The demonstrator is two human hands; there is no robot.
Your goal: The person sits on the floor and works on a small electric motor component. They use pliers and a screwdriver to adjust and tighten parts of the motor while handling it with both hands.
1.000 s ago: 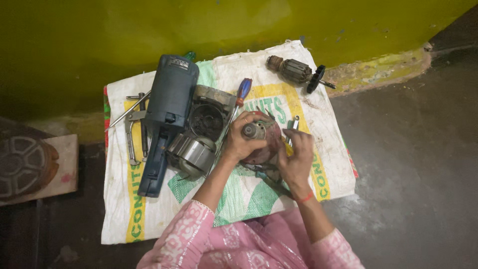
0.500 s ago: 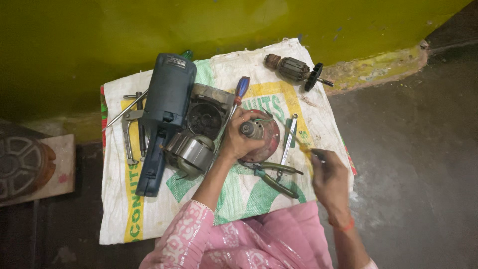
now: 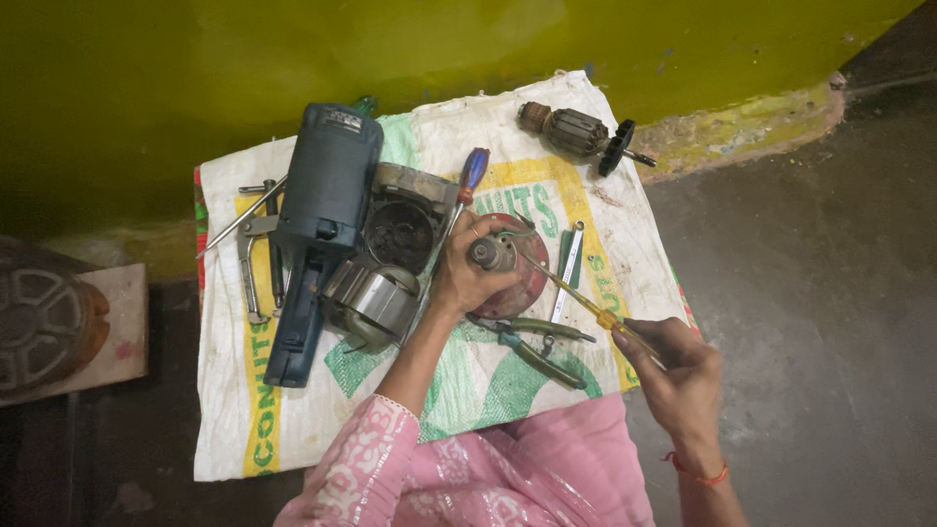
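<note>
My left hand (image 3: 467, 273) grips a round dark-red metal part (image 3: 517, 278) with a grey hub on the white woven sack (image 3: 293, 420). My right hand (image 3: 673, 366) holds a thin screwdriver with a yellow handle (image 3: 586, 307), its tip pointing at the hub. Green-handled pliers (image 3: 537, 342) lie just below the red part. A blue power tool body (image 3: 322, 215), a grey housing (image 3: 400, 224) and a metal stator ring (image 3: 376, 303) sit to the left of my left hand.
A motor armature (image 3: 576, 132) lies at the sack's far right corner. A blue-and-red screwdriver (image 3: 464, 190), a small spanner (image 3: 566, 263) and a puller with wrenches (image 3: 256, 254) lie around. A yellow-green wall (image 3: 439, 49) stands behind, grey floor (image 3: 830, 293) to the right.
My right hand left the red part, moved right and down, and now holds the yellow-handled screwdriver aimed at the hub. My left hand stayed on the part.
</note>
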